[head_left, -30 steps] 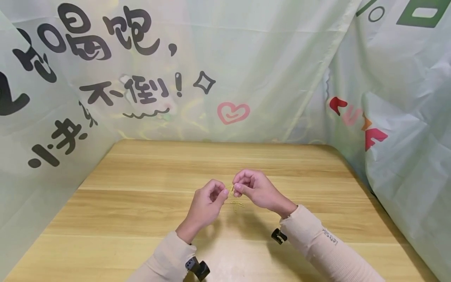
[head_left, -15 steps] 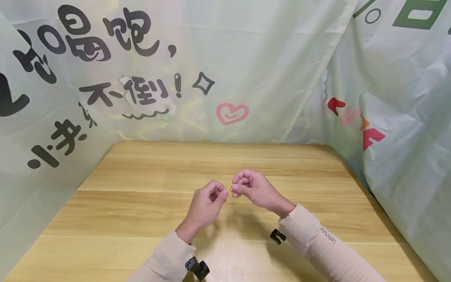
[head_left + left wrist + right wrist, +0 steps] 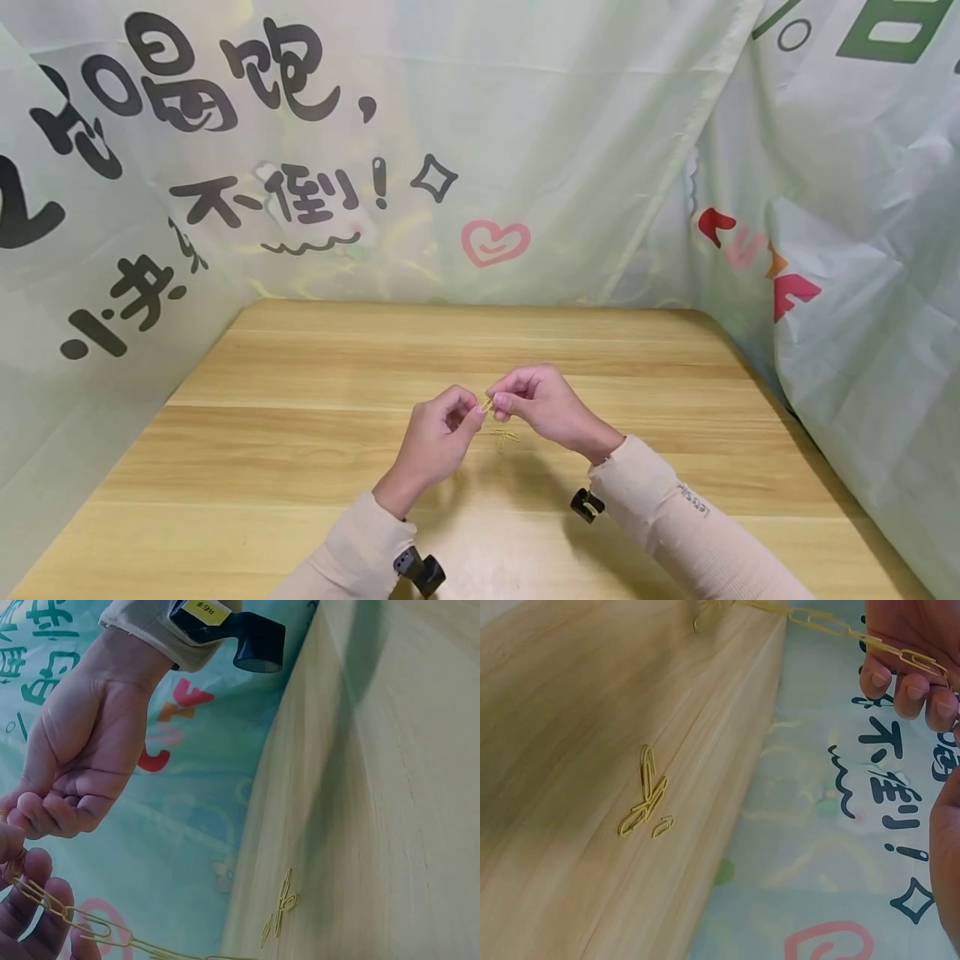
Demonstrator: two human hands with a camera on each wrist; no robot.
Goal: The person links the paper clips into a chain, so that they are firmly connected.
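My left hand [image 3: 435,437] and right hand [image 3: 551,408] meet over the middle of the table, fingertips almost together. Between them a yellow paper clip [image 3: 487,406] is pinched from both sides. A chain of linked paper clips [image 3: 101,930] hangs from the left fingers in the left wrist view, and it crosses the top of the right wrist view too. The right hand [image 3: 86,742] pinches with thumb and index finger, the other fingers curled. Under the hands, several loose paper clips [image 3: 646,795] lie in a small heap on the wood.
The wooden table [image 3: 315,358] has its far edge against a printed cloth backdrop [image 3: 600,167], which also hangs along both sides. Black wrist-worn devices sit under the sleeves, one at the left wrist [image 3: 420,571] and one at the right [image 3: 587,505].
My right hand has shifted slightly left, bringing its fingertips closer to the left ones. The clip between them has turned a little. The left hand and the loose heap stay in place.
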